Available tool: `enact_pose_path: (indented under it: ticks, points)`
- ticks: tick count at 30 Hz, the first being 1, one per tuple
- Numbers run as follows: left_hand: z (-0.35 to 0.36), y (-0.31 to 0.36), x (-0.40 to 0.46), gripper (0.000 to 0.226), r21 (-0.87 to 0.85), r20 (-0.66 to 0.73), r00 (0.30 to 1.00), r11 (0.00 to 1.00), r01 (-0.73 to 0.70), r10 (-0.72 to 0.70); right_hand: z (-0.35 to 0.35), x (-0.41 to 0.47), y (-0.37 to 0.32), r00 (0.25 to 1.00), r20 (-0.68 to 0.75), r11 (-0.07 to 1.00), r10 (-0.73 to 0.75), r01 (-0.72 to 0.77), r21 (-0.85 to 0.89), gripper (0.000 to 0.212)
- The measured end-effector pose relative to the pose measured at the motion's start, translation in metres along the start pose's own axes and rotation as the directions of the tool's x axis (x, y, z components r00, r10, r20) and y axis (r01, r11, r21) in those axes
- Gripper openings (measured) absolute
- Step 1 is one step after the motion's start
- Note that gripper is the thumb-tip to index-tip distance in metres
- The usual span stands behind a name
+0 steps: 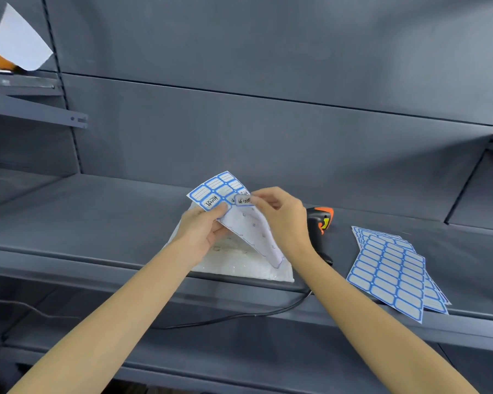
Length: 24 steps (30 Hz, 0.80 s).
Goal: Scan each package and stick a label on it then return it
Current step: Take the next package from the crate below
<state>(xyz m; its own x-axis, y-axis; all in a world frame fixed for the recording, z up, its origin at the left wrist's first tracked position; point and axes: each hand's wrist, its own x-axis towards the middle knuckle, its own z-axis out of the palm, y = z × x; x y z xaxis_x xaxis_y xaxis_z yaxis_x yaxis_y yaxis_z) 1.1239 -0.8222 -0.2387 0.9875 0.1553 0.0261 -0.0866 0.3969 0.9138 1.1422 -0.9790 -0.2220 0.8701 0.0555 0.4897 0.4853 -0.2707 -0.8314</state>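
A white plastic package [234,263] lies flat on the grey shelf [97,217], near its front edge. Above it my left hand [202,228] grips a partly used label sheet [219,189] with blue-bordered stickers, its bare backing curling down. My right hand [279,214] pinches one handwritten label [243,200] at the sheet's edge, peeled partly off. A black and orange barcode scanner [320,220] rests on the shelf just right of my right wrist, partly hidden by it.
A fanned stack of full label sheets [393,268] lies on the shelf at the right. The scanner's black cable [239,317] hangs over the front edge. An upper shelf at far left holds a white and orange package [15,44].
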Motion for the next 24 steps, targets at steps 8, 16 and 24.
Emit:
enact_pose_path:
  ticks: [8,16,24]
  points:
    - [-0.054,0.037,0.011,0.037,-0.118,0.015,0.999,0.992,0.035,-0.033,-0.034,0.028,0.018,0.956,-0.097,0.96,0.278,-0.276,0.04,0.004]
    - [-0.091,0.04,0.01,0.03,-0.082,-0.07,0.984,0.984,0.156,-0.162,-0.023,0.029,0.025,0.893,0.22,0.914,0.392,-0.35,-0.208,0.005]
    - [-0.097,0.038,0.012,0.033,-0.067,-0.118,0.977,0.983,0.171,-0.178,-0.013,0.023,0.027,0.844,0.355,0.896,0.403,-0.283,-0.343,0.005]
